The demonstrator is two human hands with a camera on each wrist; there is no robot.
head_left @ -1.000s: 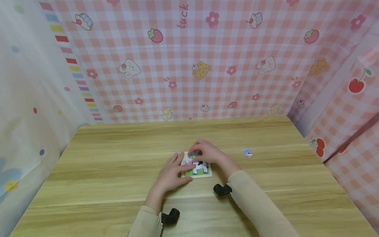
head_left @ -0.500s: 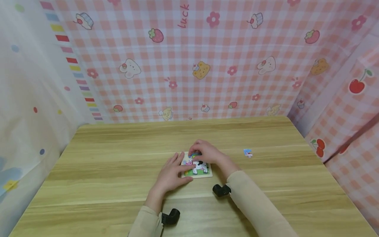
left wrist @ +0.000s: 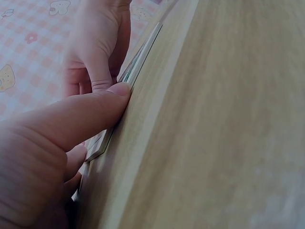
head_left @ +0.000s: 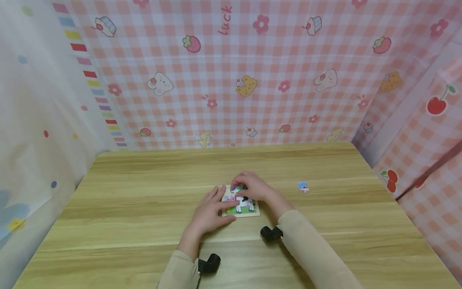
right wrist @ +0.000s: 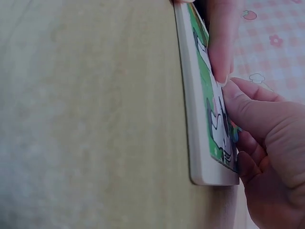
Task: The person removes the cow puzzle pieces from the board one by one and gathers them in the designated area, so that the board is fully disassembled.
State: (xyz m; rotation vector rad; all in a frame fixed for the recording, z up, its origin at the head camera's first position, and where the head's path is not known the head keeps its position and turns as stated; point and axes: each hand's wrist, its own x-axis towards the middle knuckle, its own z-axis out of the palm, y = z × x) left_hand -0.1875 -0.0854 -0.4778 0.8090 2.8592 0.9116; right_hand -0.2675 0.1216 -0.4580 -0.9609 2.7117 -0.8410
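A small jigsaw puzzle (head_left: 249, 209) with a cow picture in a pale wooden frame lies flat on the table. My left hand (head_left: 205, 214) rests on its left side, fingers fairly straight. The left thumb touches the near edge, and in the right wrist view the left index finger (right wrist: 222, 43) presses on the cow. Over the top of the picture, my right hand (head_left: 252, 187) pinches a puzzle piece (head_left: 237, 190) with rainbow colours between thumb and curled fingers. Those fingers hide much of the piece and the frame's upper part.
One loose blue puzzle piece (head_left: 303, 187) lies on the wooden table (head_left: 144, 192), right of the puzzle. Black camera mounts (head_left: 209, 264) sit at both wrists, low over the table. A pink checked cloth (head_left: 216, 60) hangs behind the far edge.
Both hands keep their places on the puzzle. The right fingers shift very slightly, and more of the rainbow-coloured piece shows beneath them.
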